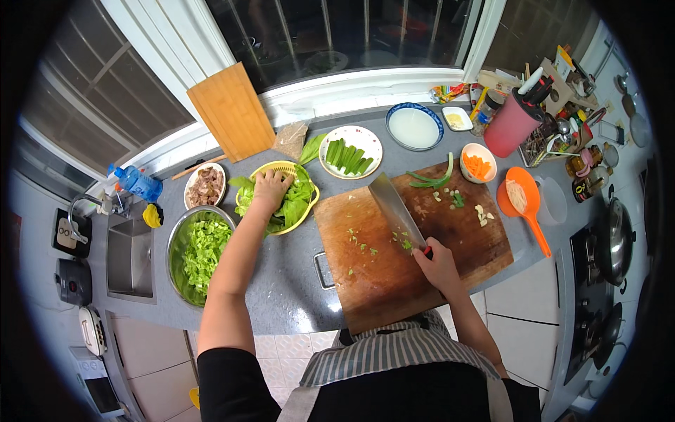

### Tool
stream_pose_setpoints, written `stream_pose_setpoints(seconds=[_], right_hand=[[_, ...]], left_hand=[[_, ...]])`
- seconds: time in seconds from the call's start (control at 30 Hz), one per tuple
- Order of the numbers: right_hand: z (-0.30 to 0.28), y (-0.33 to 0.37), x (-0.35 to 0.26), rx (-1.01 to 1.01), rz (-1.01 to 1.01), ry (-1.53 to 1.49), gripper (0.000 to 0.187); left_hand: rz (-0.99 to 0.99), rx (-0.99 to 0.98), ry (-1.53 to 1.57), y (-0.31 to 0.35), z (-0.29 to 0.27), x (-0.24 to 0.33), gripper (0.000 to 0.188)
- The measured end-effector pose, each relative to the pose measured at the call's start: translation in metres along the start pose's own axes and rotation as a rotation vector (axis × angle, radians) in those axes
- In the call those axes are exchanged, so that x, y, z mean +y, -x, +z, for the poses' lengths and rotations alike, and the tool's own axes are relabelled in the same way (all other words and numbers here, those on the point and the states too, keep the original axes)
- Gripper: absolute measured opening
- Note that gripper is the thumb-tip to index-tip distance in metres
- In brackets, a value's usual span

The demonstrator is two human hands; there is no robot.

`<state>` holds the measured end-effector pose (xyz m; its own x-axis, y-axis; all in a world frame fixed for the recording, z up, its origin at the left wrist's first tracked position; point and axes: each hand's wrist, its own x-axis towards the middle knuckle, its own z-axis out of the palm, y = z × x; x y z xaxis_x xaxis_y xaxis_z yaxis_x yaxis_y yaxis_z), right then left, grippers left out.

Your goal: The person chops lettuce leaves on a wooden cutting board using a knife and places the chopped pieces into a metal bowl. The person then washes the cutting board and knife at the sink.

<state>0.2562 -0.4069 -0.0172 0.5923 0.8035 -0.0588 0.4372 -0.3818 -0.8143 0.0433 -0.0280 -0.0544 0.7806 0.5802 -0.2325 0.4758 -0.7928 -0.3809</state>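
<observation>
My left hand (271, 187) reaches into a yellow colander (314, 205) of green lettuce leaves (294, 209). Its fingers are bent down around the leaves, and the fingertips are partly hidden. In my right hand (437, 263) is the handle of a cleaver (395, 208), its broad blade resting over a wooden cutting board (358, 295). Small green scraps lie beside the blade. On the board's far right side are a scallion piece (437, 177), chopped scallion bits and garlic cloves (483, 215). A steel bowl (174, 254) of cut lettuce (206, 252) stands left of my left forearm.
Behind the board are a plate of green vegetable pieces (349, 157), a blue-rimmed bowl (415, 127) and a carrot bowl (477, 163). Meat (205, 186) sits at left near the sink (130, 257). An orange strainer (538, 230) and a red knife block (514, 126) stand right.
</observation>
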Motion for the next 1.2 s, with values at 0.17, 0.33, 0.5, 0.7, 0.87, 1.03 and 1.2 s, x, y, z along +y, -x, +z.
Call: stream_pose_setpoints(seconds=[0.17, 0.33, 0.5, 0.7, 0.87, 1.03, 1.2], right_hand=[[-0.004, 0.003, 0.006, 0.043, -0.008, -0.021, 0.032], [-0.006, 0.002, 0.011, 0.069, 0.0, -0.042, 0.031], [-0.007, 0.0, 0.007, 0.062, 0.014, -0.034, 0.031], [-0.009, -0.001, 0.004, 0.058, 0.012, -0.067, 0.032], [-0.008, -0.005, 0.014, 0.084, -0.011, -0.046, 0.03], [-0.007, -0.009, 0.016, 0.143, -0.078, -0.039, 0.029], [-0.013, 0.0, 0.008, 0.13, 0.014, -0.03, 0.029]], left_hand=[[0.031, -0.041, -0.115, -0.009, -0.015, -0.002, 0.038], [0.0, 0.169, -0.005, 0.019, -0.052, -0.01, 0.053], [-0.057, 0.166, 0.278, 0.032, -0.059, -0.046, 0.055], [-0.074, 0.434, 0.552, 0.061, -0.086, -0.06, 0.051], [-0.018, 0.477, 0.477, 0.077, -0.147, -0.02, 0.058], [0.172, 0.184, 0.277, 0.049, -0.152, 0.095, 0.063], [0.245, 0.035, 0.361, 0.021, -0.096, 0.171, 0.074]])
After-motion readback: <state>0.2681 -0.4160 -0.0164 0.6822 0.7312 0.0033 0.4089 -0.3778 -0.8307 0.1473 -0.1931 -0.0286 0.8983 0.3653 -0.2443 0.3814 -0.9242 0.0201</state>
